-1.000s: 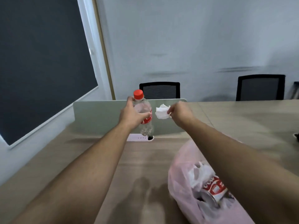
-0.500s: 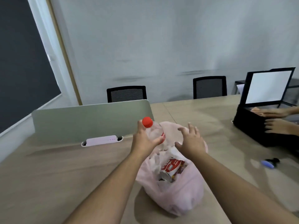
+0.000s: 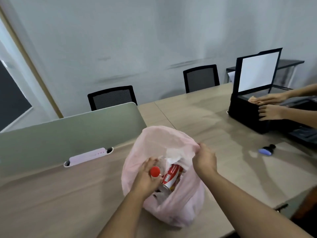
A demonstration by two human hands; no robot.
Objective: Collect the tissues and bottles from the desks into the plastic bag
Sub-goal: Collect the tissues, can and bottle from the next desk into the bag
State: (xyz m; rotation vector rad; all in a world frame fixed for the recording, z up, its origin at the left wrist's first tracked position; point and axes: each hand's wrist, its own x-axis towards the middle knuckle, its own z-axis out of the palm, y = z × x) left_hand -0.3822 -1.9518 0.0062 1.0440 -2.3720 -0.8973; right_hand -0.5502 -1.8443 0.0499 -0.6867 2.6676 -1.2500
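Nearest, on the wooden surface (image 3: 60,194): pink plastic bag (image 3: 181,206), tissues (image 3: 173,157) and a red-labelled can (image 3: 169,176) inside. In its mouth, left grip (image 3: 147,178) curled round a red-capped bottle (image 3: 155,171); right grip (image 3: 204,159) pinching the rim. Beyond, green divider (image 3: 77,133), black open-lidded scanner (image 3: 243,109), two black chairs (image 3: 112,97), pale wall (image 3: 154,40).

Both our forearms reach forward; our left hand (image 3: 145,179) sits lower, fingers curled round the bottle (image 3: 155,171); our right hand (image 3: 204,160) pinches the plastic bag (image 3: 154,140) rim, knuckles up.
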